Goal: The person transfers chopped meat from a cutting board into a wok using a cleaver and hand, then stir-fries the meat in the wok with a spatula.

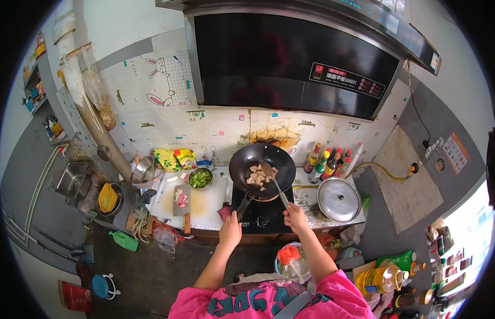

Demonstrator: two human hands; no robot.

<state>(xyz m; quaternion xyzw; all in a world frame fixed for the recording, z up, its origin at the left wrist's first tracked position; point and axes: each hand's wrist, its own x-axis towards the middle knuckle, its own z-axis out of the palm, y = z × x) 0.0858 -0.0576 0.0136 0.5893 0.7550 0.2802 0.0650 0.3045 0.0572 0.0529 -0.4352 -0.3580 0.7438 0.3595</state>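
Note:
My left hand [231,229] is closed around the end of the handle of a black wok [241,162], which sits over the burner of a black gas stove [262,222]. In my right hand [295,217] is the handle of a metal spatula [278,190]; its blade rests inside the wok against pale, lightly browned pieces of meat [256,176]. Left of the stove, a cleaver [181,204] lies on a white cutting board [207,201] with reddish chopped bits on its blade. Behind it stands a bowl of cut green vegetables [200,178].
Several sauce bottles [328,164] stand right of the wok, behind a round metal lid [339,199]. Seasoning bags [175,158] and a metal bowl [143,170] are at the back left. A black range hood [279,61] hangs above. A yellow gas hose [386,166] runs along the right.

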